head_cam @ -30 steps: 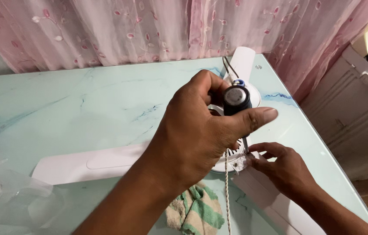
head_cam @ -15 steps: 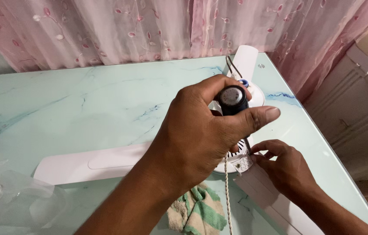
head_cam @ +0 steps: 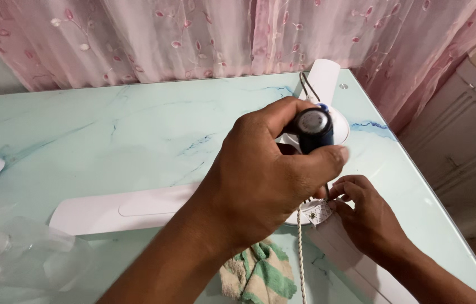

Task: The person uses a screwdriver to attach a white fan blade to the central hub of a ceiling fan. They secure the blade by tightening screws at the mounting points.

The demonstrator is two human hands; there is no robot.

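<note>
Soft, even daylight seems to filter through the pink curtain point(head_cam: 221, 34), leaving faint sheen on the tabletop point(head_cam: 108, 135), weak shadows, and slight blur at the lower-left edge.

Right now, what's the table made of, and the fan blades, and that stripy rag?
Table: likely glass or polished stone, glossy pale green with marble-like veins. Fan blades: smooth matte white, probably plastic. Rag: soft, fuzzy cloth in green and cream stripes, like towelling. The screwdriver in the left hand has a dark handle, perhaps rubbery plastic.
</note>
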